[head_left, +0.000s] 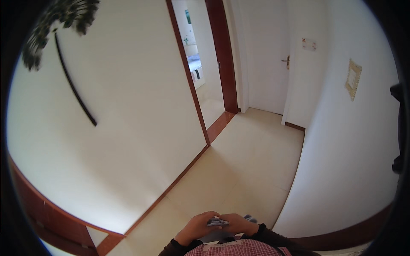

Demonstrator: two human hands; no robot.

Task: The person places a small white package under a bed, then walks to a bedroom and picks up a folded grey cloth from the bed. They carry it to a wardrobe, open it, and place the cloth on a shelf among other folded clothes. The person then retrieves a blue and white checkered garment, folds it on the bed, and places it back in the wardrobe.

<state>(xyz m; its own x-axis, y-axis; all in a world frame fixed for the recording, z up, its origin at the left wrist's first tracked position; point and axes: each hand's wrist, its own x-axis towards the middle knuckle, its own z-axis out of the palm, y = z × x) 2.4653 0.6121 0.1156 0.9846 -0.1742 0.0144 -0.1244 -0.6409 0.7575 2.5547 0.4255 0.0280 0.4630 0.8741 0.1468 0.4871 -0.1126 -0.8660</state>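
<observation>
Both my hands are together at the lower edge of the head view, in front of a red-and-white checked apron [239, 248]. My left hand [197, 227] is closed around a small grey bundle [218, 222] that looks like folded cloth. From the other side, the fingers of my right hand [237, 223] curl over the same bundle. A bit of grey material [250, 218] also shows just beyond the right hand. Most of the bundle is hidden by the fingers, so its exact kind is unclear. Dark sleeves cover both forearms.
A pale tiled floor [239, 166] runs ahead between white walls to a closed white door [267, 55]. On the left, a doorway with a red-brown frame [223, 55] stands open onto a room. Light switch plates [352, 80] are on the right wall.
</observation>
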